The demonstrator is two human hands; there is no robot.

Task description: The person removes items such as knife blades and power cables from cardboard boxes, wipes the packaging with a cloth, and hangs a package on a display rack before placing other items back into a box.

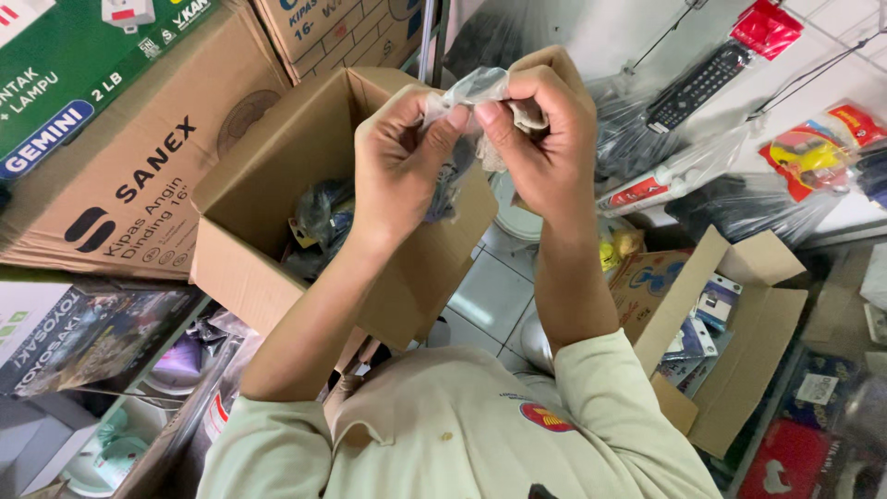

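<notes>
Far to the left of our left hand sits a large closed cardboard carton [139, 176], with a green box [83, 65] stacked on top of it. Just behind and below the left hand stands an open brown cardboard box [268, 185]; dark plastic-wrapped items [319, 217] lie inside it.

Our left hand [399, 157] is raised in front of that open box, thumb and forefinger pinched on a small clear plastic bag [476, 88]. The bag is held up between both hands, crumpled, with a dark part hanging down behind the left fingers; we cannot tell what is in it.

Our right hand [545, 129] touches the left at the fingertips and is closed around the top of the same bag, thumb pressing it from the front.

Below the right hand, past the pale sleeve [610, 388], lies white tiled floor [490, 296]. To the lower right of that hand an open carton [739, 323] holds small blue and white packets. Up and to the right, a black remote control [693, 83] in clear wrapping hangs on the wall.
</notes>
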